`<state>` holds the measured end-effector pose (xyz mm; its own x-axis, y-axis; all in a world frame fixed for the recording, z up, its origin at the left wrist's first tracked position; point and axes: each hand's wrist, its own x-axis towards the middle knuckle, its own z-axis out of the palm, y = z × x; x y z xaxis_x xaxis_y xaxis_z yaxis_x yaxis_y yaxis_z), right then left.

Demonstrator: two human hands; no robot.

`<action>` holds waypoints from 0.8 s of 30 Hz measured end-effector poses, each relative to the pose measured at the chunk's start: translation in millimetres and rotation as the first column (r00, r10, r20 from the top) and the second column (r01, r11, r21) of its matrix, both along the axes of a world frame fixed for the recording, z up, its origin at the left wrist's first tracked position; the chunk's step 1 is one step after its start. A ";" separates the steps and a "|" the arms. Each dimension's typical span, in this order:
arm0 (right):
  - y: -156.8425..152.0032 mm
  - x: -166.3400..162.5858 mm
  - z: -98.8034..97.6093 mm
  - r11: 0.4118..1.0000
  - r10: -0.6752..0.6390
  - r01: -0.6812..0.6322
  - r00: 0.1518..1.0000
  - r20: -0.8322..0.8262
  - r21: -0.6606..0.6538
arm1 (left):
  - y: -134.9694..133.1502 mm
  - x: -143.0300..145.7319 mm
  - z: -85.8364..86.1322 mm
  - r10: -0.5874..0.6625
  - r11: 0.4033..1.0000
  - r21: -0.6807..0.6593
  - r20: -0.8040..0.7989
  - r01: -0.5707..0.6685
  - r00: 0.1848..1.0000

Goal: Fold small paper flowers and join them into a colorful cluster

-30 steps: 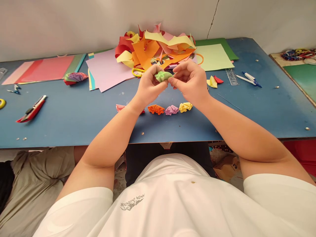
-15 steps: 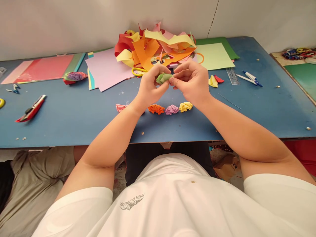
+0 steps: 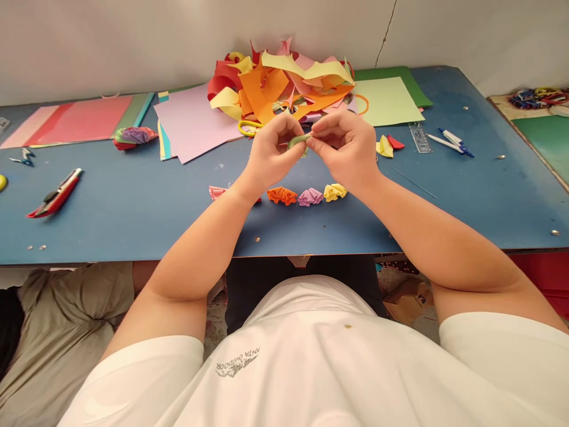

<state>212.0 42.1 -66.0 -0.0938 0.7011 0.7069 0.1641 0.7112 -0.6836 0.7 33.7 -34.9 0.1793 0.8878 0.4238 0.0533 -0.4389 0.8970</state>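
Note:
Between both hands, above the blue table [image 3: 146, 219], is a small green folded paper piece [image 3: 297, 140]. My left hand [image 3: 273, 148] pinches it between thumb and fingers and covers much of it. The thumb and fingertips of my right hand [image 3: 347, 145] close on its right end. Below the hands lie curled paper pieces in a row: a pink one [image 3: 217, 193] partly behind my left wrist, an orange one [image 3: 281, 196], a purple one [image 3: 310, 197] and a yellow one [image 3: 335, 191]. A yellow and red paper piece [image 3: 386, 146] rests right of my right hand.
Behind the hands rises a heap of paper scraps [image 3: 267, 89], with yellow-handled scissors [image 3: 249, 128] at its foot. A utility knife [image 3: 57, 194] lies at left. Pens [image 3: 451, 141], a clear ruler [image 3: 420, 137] and a thin wire [image 3: 414, 182] are at right. Someone's clothed leg [image 3: 75, 320] is beside me.
The green paper has turned in my fingers and shows less of itself now, as a narrow strip. Both hands stay in nearly the same place.

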 end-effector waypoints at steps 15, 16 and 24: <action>-4.9 9.2 14.0 0.994 0.015 -0.035 0.985 0.174 0.108 | -0.3 -18.5 22.0 -0.152 0.988 0.015 -0.003 0.152 0.988; -4.8 9.6 14.5 0.992 0.028 -0.050 0.984 0.179 0.120 | 1.7 -19.8 22.0 -0.164 0.986 0.009 0.000 0.164 0.987; -2.0 10.2 16.6 0.986 0.040 -0.072 0.978 0.205 0.153 | -6.0 -22.7 28.8 -0.272 0.913 -0.283 0.115 0.294 0.955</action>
